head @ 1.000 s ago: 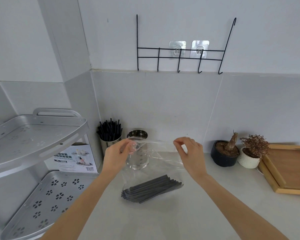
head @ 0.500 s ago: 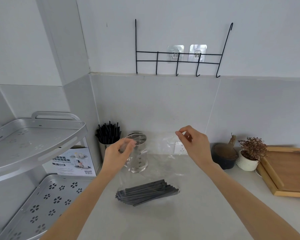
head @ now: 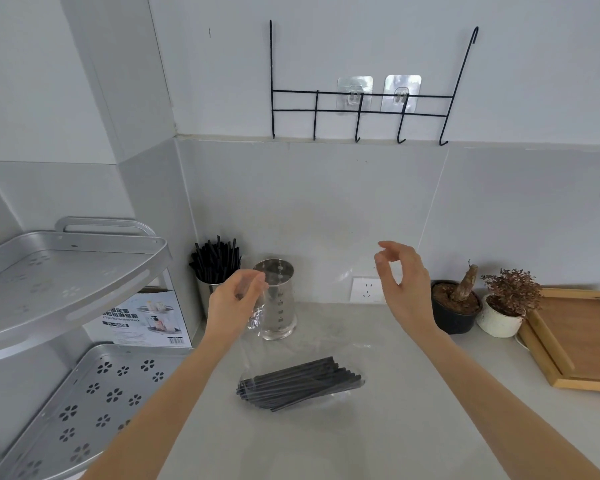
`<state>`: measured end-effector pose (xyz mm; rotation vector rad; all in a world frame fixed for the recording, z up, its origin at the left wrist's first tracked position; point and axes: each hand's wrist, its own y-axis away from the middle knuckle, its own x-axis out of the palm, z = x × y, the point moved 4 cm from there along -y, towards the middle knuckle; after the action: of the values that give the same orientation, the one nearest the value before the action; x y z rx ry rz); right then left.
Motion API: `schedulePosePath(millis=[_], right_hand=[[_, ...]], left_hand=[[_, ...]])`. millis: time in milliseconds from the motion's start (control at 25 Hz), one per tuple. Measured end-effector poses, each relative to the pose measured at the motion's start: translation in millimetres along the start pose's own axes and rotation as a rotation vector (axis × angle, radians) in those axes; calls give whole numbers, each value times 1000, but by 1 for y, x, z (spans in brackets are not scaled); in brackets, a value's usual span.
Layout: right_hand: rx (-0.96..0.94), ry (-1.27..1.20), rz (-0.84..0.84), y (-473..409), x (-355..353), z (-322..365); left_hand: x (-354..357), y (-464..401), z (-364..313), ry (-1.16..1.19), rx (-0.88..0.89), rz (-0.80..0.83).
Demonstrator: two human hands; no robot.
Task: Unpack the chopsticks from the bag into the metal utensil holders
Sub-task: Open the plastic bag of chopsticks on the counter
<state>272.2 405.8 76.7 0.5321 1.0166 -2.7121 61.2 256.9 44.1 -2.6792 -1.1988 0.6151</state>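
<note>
A clear plastic bag (head: 257,315) holds a bundle of black chopsticks (head: 300,382) lying on the grey counter (head: 395,427). My left hand (head: 234,301) pinches the bag's upper left edge in front of an empty perforated metal holder (head: 278,299). A second metal holder (head: 207,289), packed with black chopsticks (head: 215,258), stands to its left against the wall. My right hand (head: 400,282) hovers to the right above the counter, fingers apart, holding nothing.
A two-tier silver corner rack (head: 66,278) and a printed box (head: 142,318) stand at the left. A dark plant pot (head: 456,311), a white plant pot (head: 503,317) and a wooden tray (head: 582,341) sit at the right. A black wire hook rack (head: 361,105) hangs on the wall.
My right hand let go of the bag's right edge and opened, moving up and to the right. The left hand keeps its pinch on the bag.
</note>
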Motion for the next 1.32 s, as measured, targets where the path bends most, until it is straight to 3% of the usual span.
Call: schedulePosePath(millis=[400,520,720,1120,1320], right_hand=[[431,-389,64,35,20,-71],[489,-448,19,52,32,-85],[507,-425,1,70,46,-92],[544,-451,122,81,64,-95],[574,-430,157,92,71,-112]], left_hand=[[14,11,68,-21,-258,176],[19,18,91,-61,-338,158],[23,14,105,-74,-338,111],[37,1,105,-74,-390,38],[37,-4,113,14,-490,-5]])
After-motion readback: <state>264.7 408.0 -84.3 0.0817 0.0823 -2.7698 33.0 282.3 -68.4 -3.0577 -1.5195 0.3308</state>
